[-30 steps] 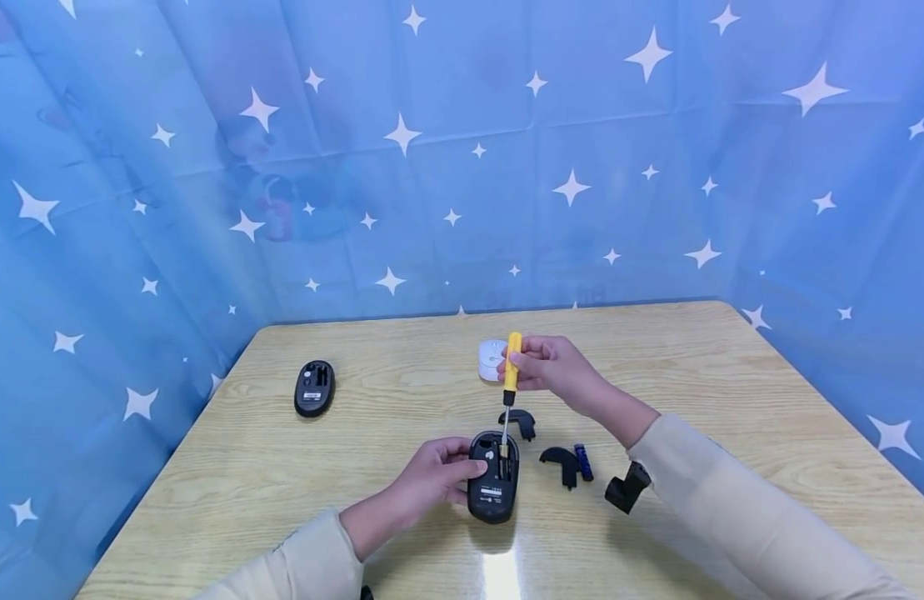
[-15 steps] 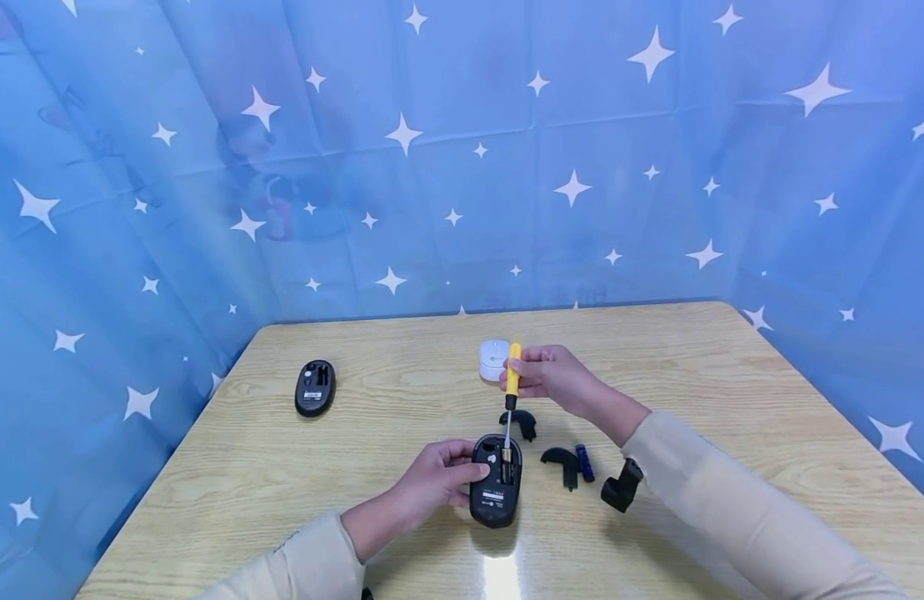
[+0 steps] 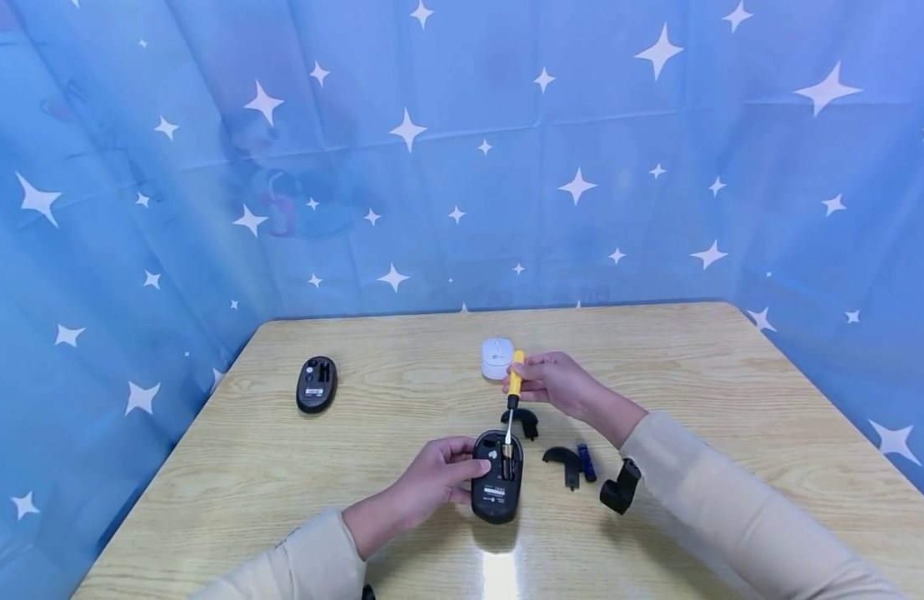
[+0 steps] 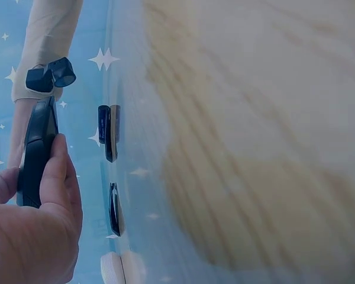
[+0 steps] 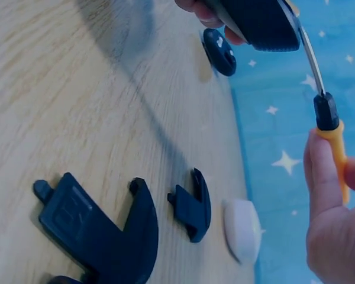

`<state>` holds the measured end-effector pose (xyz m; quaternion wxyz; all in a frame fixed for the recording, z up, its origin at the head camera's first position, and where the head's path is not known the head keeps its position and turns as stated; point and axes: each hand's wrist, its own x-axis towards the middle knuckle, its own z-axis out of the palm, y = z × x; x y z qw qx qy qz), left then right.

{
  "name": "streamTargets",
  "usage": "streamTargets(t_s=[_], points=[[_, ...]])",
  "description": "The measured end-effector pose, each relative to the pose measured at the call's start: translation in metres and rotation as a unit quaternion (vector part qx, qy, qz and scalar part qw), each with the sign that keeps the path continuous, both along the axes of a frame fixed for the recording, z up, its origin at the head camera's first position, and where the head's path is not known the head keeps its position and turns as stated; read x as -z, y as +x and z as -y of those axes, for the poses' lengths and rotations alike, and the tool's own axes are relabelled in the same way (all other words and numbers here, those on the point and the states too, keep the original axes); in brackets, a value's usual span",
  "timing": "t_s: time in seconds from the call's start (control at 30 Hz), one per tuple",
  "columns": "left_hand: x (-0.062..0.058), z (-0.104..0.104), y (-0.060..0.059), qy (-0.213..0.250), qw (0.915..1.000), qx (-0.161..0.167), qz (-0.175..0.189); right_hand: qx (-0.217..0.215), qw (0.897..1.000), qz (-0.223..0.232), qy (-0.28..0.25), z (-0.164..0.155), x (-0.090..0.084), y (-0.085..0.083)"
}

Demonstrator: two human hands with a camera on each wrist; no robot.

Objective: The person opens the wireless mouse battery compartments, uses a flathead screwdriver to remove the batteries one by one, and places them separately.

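Looking down from head view, we see left hand (image 3: 432, 482) gripping upturned black computer mouse (image 3: 496, 477) at centre of wooden table (image 3: 229, 467); right hand (image 3: 555, 383) pinching yellow-handled screwdriver (image 3: 512, 392), tip in mouse's open battery bay. Left wrist view: thumb and fingers clamp mouse (image 4: 36, 151) edge. Right wrist view: fingers curled round handle (image 5: 334, 151); black curved cover (image 5: 100, 236) lies on table nearby.

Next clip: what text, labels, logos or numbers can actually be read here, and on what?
Nothing is legible.
Held black mouse: white label on its underside, print too small to read.
Second black mouse: pale label, too small to read.
White mouse: small bluish mark, blurred.
Blue battery: faint print in the left wrist view, unreadable.
Yellow screwdriver: no marking visible.
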<state>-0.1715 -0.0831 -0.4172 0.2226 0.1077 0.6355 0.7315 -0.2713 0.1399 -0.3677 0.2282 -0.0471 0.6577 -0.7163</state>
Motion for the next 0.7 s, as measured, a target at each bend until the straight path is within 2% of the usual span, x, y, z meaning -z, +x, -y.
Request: streamTargets(t_s=[0.7], points=[[-0.001, -0.003, -0.002, 0.0, 1.0, -0.001, 0.003, -0.016, 0.999, 0.029, -0.021, -0.002, 0.015, -0.005]])
